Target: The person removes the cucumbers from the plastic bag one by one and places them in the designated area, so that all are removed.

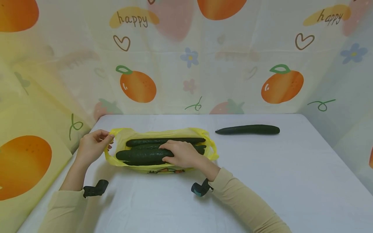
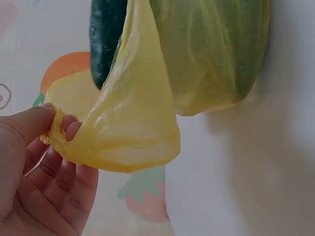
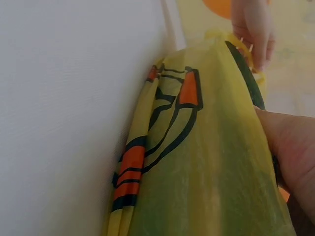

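Observation:
A yellow plastic bag lies on the table with its mouth open upward, several dark green cucumbers inside it. My left hand pinches the bag's left handle between thumb and fingers; the left wrist view shows this handle bunched in the fingertips. Over the bag's opening, my right hand grips the front cucumber near its right part, thumb on the near side and fingers on the far side. In the right wrist view, the bag's printed side hides most of that grip.
One more cucumber lies outside the bag at the table's back right. The table has a white cover. A printed cloth hangs behind and at both sides. Each wrist wears a small black camera.

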Demonstrator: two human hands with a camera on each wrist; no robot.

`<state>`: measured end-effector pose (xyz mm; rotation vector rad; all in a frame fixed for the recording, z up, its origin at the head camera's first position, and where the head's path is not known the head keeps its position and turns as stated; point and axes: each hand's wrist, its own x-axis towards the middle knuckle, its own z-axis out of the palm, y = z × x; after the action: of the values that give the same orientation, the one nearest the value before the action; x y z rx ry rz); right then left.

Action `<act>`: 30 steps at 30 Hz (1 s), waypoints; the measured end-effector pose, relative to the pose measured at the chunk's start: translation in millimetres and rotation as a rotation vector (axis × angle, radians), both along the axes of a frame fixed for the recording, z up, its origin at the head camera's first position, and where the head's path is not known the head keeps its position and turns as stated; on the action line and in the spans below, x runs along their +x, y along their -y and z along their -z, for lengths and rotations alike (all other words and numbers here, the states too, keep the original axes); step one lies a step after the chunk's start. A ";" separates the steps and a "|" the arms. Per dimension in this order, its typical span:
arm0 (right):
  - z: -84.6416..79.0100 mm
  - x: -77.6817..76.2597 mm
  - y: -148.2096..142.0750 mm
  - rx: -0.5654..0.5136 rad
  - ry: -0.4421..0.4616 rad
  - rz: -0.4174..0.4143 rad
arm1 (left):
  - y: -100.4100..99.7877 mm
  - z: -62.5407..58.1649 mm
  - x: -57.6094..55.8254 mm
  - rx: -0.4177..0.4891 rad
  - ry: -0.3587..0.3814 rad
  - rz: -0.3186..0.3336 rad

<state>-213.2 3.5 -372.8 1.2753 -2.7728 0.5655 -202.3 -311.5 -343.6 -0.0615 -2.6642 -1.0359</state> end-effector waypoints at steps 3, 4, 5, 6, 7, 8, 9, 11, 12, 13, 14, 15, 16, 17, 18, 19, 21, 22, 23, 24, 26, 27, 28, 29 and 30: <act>-3.7 0.5 1.1 0.004 -0.017 -0.004 | -0.2 -0.4 0.4 0.003 0.002 -0.003; -4.7 0.7 1.4 0.007 -0.022 -0.006 | -0.2 -0.5 0.6 0.003 0.002 -0.004; -5.7 0.8 1.8 0.008 -0.025 -0.008 | -0.2 -0.5 0.7 0.004 0.003 -0.004; -6.7 1.0 2.1 0.010 -0.030 -0.009 | -0.2 -0.6 0.7 0.005 0.002 -0.003; -7.5 1.2 2.3 0.010 -0.034 -0.011 | -0.1 -0.5 0.7 0.007 0.002 -0.002; -8.5 1.6 2.3 0.010 -0.038 -0.012 | 0.0 -0.5 0.7 0.009 0.002 -0.001; -9.4 1.9 2.3 0.007 -0.044 -0.014 | 0.2 -0.4 0.7 0.008 0.000 0.001; -11.4 2.8 2.0 0.002 -0.061 -0.017 | 0.5 -0.3 0.7 0.005 -0.004 0.004; -12.5 3.4 1.8 -0.002 -0.069 -0.018 | 0.6 -0.2 0.8 0.003 -0.006 0.005; -13.8 4.1 1.6 -0.006 -0.076 -0.019 | 0.6 -0.2 0.9 0.002 -0.008 0.005; -15.1 4.8 1.4 -0.011 -0.082 -0.020 | 0.6 -0.3 1.1 0.001 -0.009 0.006; -16.2 5.3 1.3 -0.014 -0.088 -0.021 | 0.6 -0.3 1.3 0.001 -0.011 0.008; -17.6 6.0 1.2 -0.018 -0.092 -0.022 | 0.5 -0.4 1.6 0.002 -0.011 0.009; -19.0 6.6 1.1 -0.021 -0.094 -0.024 | 0.4 -0.5 1.8 0.003 -0.011 0.011; -20.2 7.2 1.1 -0.022 -0.099 -0.025 | 0.4 -0.6 2.1 0.004 -0.011 0.012; -21.6 8.0 1.0 -0.024 -0.100 -0.028 | 0.4 -0.6 2.3 0.004 -0.011 0.013; -24.3 9.7 0.7 -0.031 -0.099 -0.034 | 0.7 -0.8 2.9 0.001 -0.011 0.012; -26.0 10.9 0.4 -0.035 -0.099 -0.036 | 0.9 -0.9 3.2 -0.002 -0.012 0.011; -27.7 12.2 0.1 -0.037 -0.101 -0.036 | 1.1 -0.9 3.4 -0.006 -0.014 0.010; -29.7 13.7 -0.4 -0.041 -0.104 -0.037 | 1.2 -1.0 3.6 -0.011 -0.016 0.008; -34.1 16.7 -1.6 -0.048 -0.114 -0.038 | 1.5 -1.0 3.9 -0.022 -0.022 0.004; -36.8 18.5 -2.3 -0.051 -0.122 -0.039 | 1.5 -1.0 3.9 -0.027 -0.027 0.003; -39.2 19.9 -3.1 -0.054 -0.130 -0.039 | 1.4 -1.1 3.9 -0.032 -0.030 0.000; -41.6 21.3 -4.1 -0.056 -0.138 -0.039 | 1.4 -1.2 3.9 -0.038 -0.032 -0.003; -44.1 22.6 -5.1 -0.057 -0.143 -0.039 | 1.4 -1.3 3.9 -0.043 -0.033 -0.007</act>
<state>-190.6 8.6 -328.7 1.3058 -2.6035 0.5294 -198.4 -312.9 -342.3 -0.0775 -2.6552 -0.9672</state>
